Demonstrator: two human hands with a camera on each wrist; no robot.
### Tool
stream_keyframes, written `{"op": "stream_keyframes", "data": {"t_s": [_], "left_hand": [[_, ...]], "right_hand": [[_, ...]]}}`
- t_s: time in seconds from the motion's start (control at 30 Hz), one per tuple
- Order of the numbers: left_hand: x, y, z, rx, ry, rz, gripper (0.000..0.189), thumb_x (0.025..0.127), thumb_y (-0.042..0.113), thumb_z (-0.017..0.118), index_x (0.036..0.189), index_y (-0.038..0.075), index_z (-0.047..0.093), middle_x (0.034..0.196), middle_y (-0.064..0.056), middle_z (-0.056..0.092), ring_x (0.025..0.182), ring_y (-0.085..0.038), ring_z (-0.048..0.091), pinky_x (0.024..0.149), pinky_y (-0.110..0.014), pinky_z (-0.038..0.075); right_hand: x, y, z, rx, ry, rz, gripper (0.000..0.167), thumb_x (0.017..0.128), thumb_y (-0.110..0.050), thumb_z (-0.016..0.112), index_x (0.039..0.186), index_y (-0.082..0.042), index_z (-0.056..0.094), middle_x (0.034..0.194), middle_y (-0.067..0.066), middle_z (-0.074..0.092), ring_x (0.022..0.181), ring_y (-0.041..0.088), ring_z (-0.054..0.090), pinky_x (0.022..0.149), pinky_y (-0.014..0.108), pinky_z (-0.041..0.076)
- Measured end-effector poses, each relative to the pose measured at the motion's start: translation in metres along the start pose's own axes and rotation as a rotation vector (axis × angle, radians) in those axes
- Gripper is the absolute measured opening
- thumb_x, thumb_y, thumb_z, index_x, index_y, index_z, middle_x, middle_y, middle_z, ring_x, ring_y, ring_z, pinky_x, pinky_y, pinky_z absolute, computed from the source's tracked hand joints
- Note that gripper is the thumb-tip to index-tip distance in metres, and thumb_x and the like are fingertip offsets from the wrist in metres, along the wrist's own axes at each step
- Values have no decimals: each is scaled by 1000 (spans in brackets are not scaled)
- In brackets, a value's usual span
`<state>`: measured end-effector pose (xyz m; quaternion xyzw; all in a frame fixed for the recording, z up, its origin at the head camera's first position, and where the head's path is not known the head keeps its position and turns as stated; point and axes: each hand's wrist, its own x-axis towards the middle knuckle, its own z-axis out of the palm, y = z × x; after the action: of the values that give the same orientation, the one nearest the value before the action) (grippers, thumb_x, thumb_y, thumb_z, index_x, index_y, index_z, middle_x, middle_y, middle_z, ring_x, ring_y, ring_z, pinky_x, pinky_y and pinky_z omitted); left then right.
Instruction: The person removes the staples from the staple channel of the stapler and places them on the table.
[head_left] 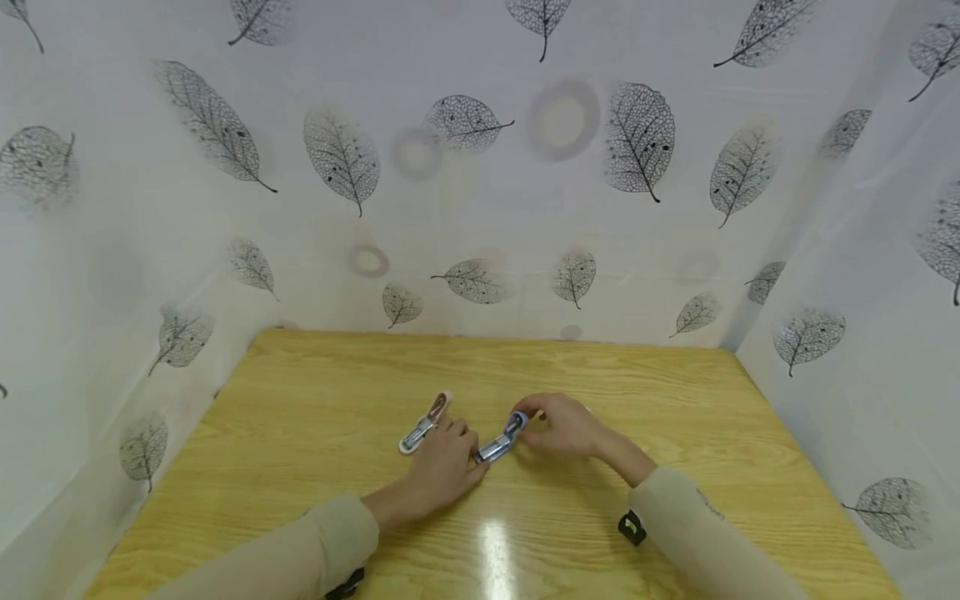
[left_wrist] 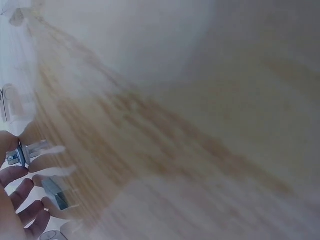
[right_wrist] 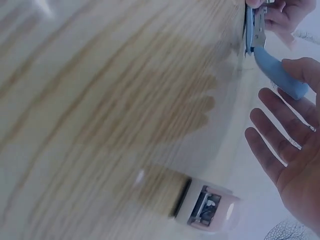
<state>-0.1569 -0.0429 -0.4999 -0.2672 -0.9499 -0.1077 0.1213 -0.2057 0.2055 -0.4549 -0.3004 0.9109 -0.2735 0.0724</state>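
A small blue stapler (head_left: pixel 504 442) is swung open between the two hands, just above or on the table. My left hand (head_left: pixel 442 458) holds its metal end between thumb and fingers. In the right wrist view, the left hand (right_wrist: pixel 287 15) grips that metal part at the top edge. My right hand (head_left: pixel 566 427) pinches the blue cover end, its thumb along the cover (right_wrist: pixel 280 75) and the other fingers spread. Close to the left hand lies a pink stapler (head_left: pixel 425 427), also swung open. The left wrist view shows the left hand (left_wrist: pixel 20 205) only partly, near a shiny metal piece (left_wrist: pixel 19 156).
Both hands work over a wood-grain table (head_left: pixel 300 392), with leaf-patterned sheets (head_left: pixel 480 200) around its back and sides. A small pale pink object with a metal and black front (right_wrist: pixel 212 207) stands on the table in the right wrist view.
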Motion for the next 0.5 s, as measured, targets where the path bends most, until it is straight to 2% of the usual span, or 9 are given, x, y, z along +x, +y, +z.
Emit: {"op": "stream_keyframes", "data": {"t_s": [0.27,0.5], "left_hand": [[-2,1,-1,-7,-12,-15,31,90,44,82,84,16,69,87,1,64,86,-18,55,83,-35,51],[-1,-1,1,16,-10,-4,32,90,46,81,84,17,69,89,1,64,88,-18,57,84,-35,53]], "right_hand": [[4,14,1,-14,11,46,29,95,-25,76,122,-14,75,113,-2,78,106,17,72,94,42,60],[4,21,1,-30,31,49,30,95,-25,77,122,-14,75,115,0,79,105,17,73,92,38,60]]}}
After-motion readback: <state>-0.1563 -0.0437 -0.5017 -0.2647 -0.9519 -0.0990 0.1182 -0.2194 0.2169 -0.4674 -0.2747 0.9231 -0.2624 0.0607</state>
